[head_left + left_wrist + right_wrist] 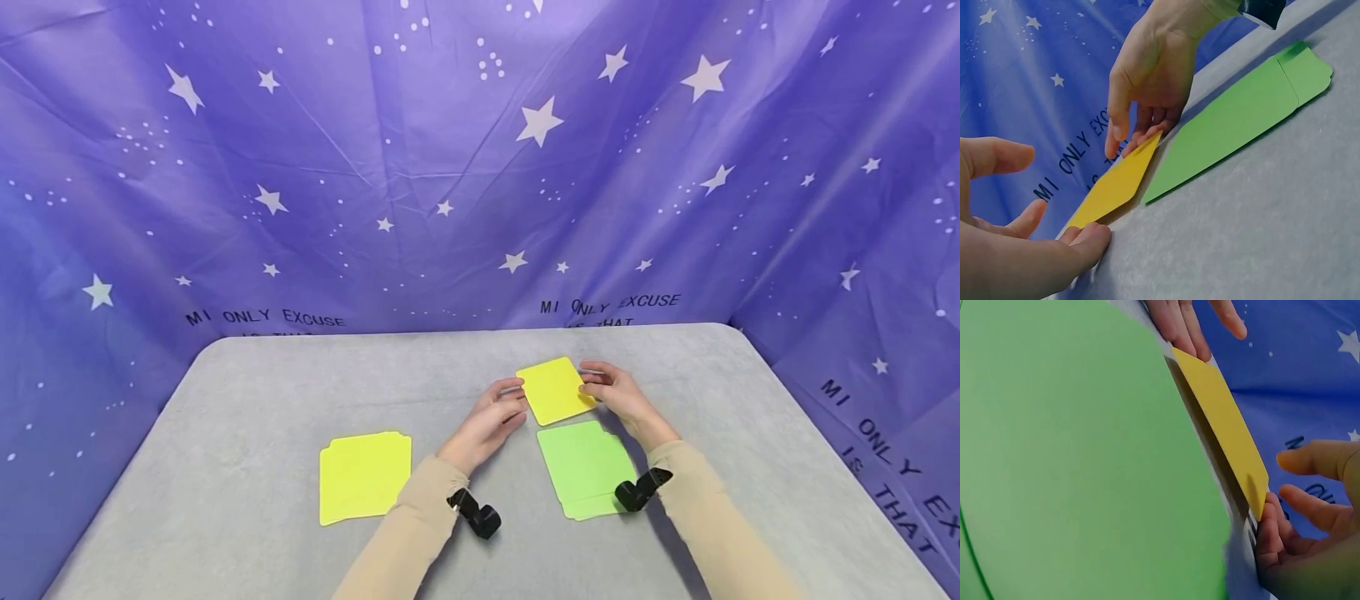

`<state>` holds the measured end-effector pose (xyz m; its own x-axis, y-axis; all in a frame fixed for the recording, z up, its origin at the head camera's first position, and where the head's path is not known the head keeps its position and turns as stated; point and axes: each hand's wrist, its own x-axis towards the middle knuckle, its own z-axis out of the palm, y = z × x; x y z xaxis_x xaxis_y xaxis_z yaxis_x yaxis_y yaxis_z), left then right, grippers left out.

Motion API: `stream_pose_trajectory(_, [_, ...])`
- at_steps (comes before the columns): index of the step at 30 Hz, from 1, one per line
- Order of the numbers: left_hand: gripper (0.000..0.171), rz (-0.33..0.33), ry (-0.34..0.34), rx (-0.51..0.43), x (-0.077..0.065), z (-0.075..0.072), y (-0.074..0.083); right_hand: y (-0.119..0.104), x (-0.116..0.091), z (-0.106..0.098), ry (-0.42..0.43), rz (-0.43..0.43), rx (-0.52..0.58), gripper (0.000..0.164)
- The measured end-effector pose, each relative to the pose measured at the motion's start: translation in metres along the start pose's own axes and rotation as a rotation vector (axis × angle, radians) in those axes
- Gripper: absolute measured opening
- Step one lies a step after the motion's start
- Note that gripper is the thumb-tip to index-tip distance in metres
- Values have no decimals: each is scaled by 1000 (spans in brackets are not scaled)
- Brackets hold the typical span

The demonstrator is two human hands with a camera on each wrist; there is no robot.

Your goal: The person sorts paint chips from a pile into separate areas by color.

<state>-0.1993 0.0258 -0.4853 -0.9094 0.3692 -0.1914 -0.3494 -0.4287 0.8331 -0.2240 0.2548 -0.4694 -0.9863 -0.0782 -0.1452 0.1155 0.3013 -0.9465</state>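
A yellow square card [555,390] with rounded corners is between my two hands; whether it is one card or a neat stack I cannot tell. A dark shadow under its edge in the right wrist view shows that edge slightly off the table. My left hand [487,422] touches its left edge with the fingers, the thumb apart from it in the left wrist view. On the opposite edge rest the fingers of my right hand [628,406], thumb held away. Just nearer to me lies an uneven pile of green cards [583,467], partly under the right wrist.
Another pile of yellow cards [365,477], its corners unevenly stacked, lies on the left of the grey table [247,400]. Each wrist carries a black camera [480,517]. A purple star-printed curtain [450,167] hangs behind the table and along its sides.
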Motion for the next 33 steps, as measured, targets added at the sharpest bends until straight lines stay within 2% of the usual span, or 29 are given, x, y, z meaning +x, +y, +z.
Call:
stream_pose_trajectory(5, [58,40,36,-4,0,-6,2,-2,-2,12,32,-3,52,52])
stream_pose_trajectory(11, [59,67,83,0,-2,-15,7,-7,-8,24,10,5,130,54])
stream_pose_trajectory(19, [59,141,114,53,-11,-24,9,-11,-18,41,-29,20,274,53])
stream_pose_trajectory(25, [59,138,94,96,-21,-36,11,-13,-22,53,-61,4,310,54])
stream_pose_trajectory(33, [63,76,1,159,-36,-55,21,-17,-28,69,-94,9,358,56])
